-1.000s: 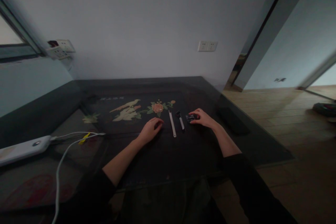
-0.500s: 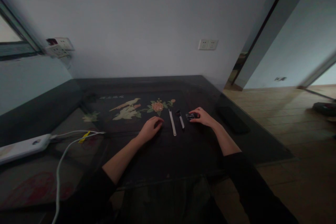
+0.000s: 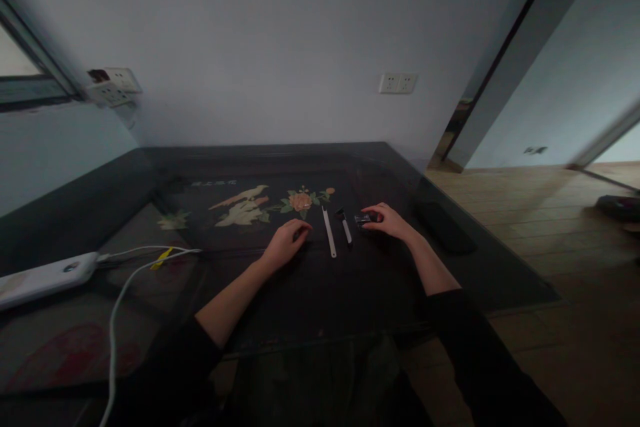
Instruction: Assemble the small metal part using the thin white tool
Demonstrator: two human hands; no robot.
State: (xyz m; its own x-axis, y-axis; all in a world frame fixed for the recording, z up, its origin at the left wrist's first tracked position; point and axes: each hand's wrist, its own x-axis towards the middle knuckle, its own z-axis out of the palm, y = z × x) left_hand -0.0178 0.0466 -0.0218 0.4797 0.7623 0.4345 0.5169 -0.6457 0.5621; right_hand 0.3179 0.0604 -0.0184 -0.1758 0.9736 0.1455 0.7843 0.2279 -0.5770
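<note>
My right hand (image 3: 387, 221) rests on the dark glass table (image 3: 320, 293) with its fingers curled around a small dark metal object (image 3: 364, 219). My left hand (image 3: 287, 243) lies on the table with its fingers loosely curled, holding nothing. Between the two hands lie a thin pale stick-like tool (image 3: 329, 240) and a shorter tool with a dark head (image 3: 345, 225), side by side. Beyond my left hand the tabletop shows an inlaid flower and bird picture (image 3: 265, 202).
A white power bank (image 3: 45, 275) with white cables (image 3: 135, 267) lies at the table's left edge. A dark flat object (image 3: 443, 227) lies to the right of my right hand. Wall sockets (image 3: 397, 83) sit on the back wall. Wooden floor opens to the right.
Both hands stay nearly in place. The view has tilted slightly, and my right hand's fingers have shifted a little on the small dark object.
</note>
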